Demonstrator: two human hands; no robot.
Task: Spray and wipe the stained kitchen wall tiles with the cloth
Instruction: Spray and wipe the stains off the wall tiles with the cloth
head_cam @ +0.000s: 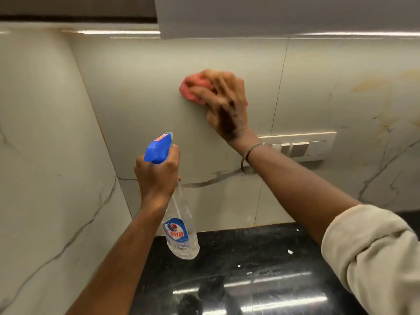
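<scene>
You're pressing the cloth (192,89) flat against the wall tiles (159,98) w/ your right hand (227,103), fingers (204,89) spread over it & bunching it, just left of the tile seam and above the switch plate (302,145). Your left hand (156,176) is closed round the neck of the spray bottle (179,226), nozzle aimed at the wall, bottle hanging above the dark desk (250,269). The cloth is looking soft & light, so it'll probably fold or slip unless you're keeping the palm on its middle. The bottle looks like thin clear plastic, nearly empty, prob. light; grip at the neck, under the blue head. The right hand is motion-blurred, most of the cloth is hidden under it, and I can't tell whether a finger is on the trigger. Yellowish stains (372,85) are showing far right, partly cut off.
</scene>
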